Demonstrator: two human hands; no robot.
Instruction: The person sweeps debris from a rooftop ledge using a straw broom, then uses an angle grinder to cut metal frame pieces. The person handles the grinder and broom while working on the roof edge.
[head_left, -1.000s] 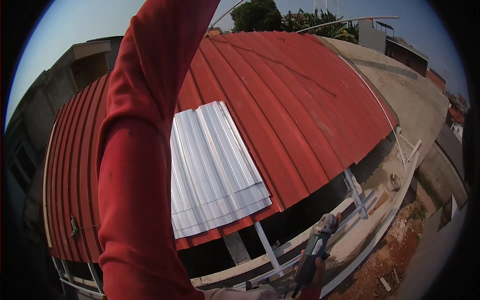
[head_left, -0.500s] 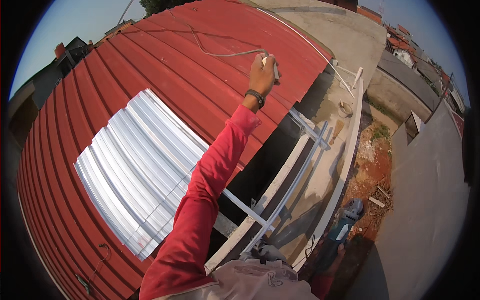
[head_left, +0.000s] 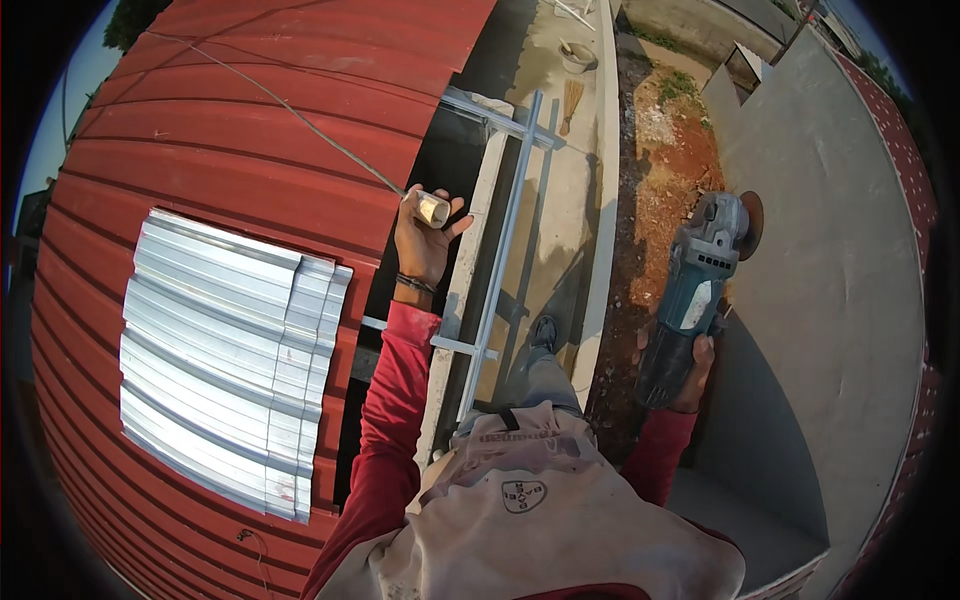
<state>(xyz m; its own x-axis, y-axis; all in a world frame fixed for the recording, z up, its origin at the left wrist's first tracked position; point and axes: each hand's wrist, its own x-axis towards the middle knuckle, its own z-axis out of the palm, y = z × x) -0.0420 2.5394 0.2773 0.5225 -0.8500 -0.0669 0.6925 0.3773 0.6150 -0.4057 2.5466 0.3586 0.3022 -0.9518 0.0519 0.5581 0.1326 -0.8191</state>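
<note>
Red corrugated roofing [head_left: 250, 120] fills the left half of the view, its ribs curving from upper right to lower left. Set into it is a panel of bare silver corrugated sheet [head_left: 225, 360], ribs running the same way. To the right, far below, lie a grey concrete wall face [head_left: 840, 300], a strip of reddish bare earth [head_left: 665, 170] and a pale concrete ledge [head_left: 560, 200] crossed by a light metal frame [head_left: 495, 290]; a small broom [head_left: 572, 100] lies near the top of the ledge.

Left hand [head_left: 425, 245]: raised at the roof edge, fingers wrapped around a small pale cylindrical roll [head_left: 432, 208], its open end facing up and right. A thin line [head_left: 280, 105] runs taut from the roll up and left across the red sheets.

Right hand [head_left: 685, 375]: fingers closed around the rear grip of a blue-grey angle grinder [head_left: 700, 285]. The grinder's long axis runs near vertical in the view, the disc end [head_left: 745, 212] pointing up and away from the body, over the wall face. It is well apart from the roll, with the ledge and frame between them.

Red sleeves cover both forearms; a dark band [head_left: 415, 284] circles the left wrist.
</note>
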